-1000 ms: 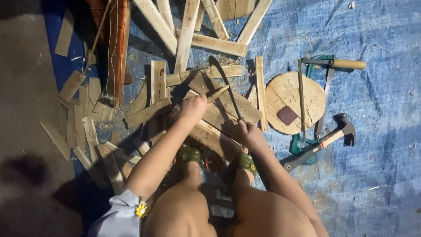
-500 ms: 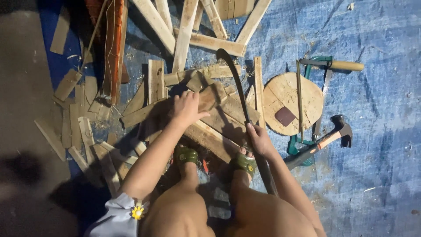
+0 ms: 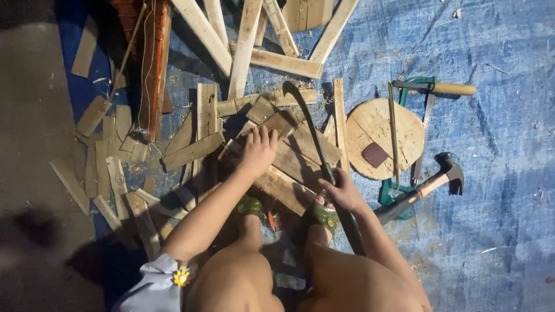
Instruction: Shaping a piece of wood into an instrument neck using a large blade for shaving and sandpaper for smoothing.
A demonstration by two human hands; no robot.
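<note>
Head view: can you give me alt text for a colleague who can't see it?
A squatting person's right hand grips a long curved blade over a pile of wood planks, while the left hand presses flat on them. On the blue tarp nearby lie a round wooden disc, a hammer and a saw.

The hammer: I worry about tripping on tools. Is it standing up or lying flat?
Lying flat. The hammer rests on its side on the blue tarp, head pointing away, beside the round wooden disc.

- Wooden planks (image 3: 289,156) crowd the floor ahead of both hands.
- Round wooden disc (image 3: 381,136), saw (image 3: 428,98) and hammer (image 3: 428,185) block the right.
- Blue tarp (image 3: 497,231) beyond lies open.
</note>
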